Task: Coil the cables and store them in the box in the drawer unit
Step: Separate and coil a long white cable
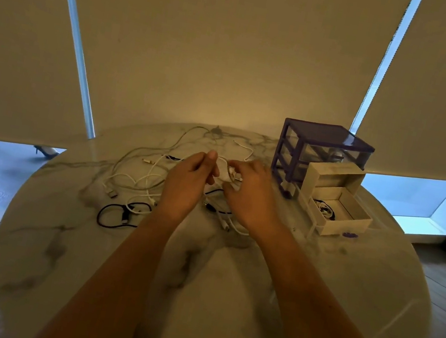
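My left hand (190,178) has its fingers curled around a small white cable bundle (222,172), thumb up along the top, and my right hand (251,187) pinches the same bundle from the other side, fingertips bent in on what looks like a connector end. The bundle is raised a little above the round marble table (210,285), between both hands; how many loops it already has I cannot tell, since my fingers cover most of it.

To do this winding well, I judge I should keep the left grip firm on the loops, feed the free tail with the right in even turns, and tuck the plug in so the coil does not spring open.

The cable is thin, white and glossy, and probably limp. Beyond my hands, more white cables (137,174) lie tangled on the table, with a dark looped cable (115,214) nearer on the left. To the right, the purple drawer unit (320,153) stands with a drawer pulled out, and the open white box (336,209) sits in it, already holding something coiled.
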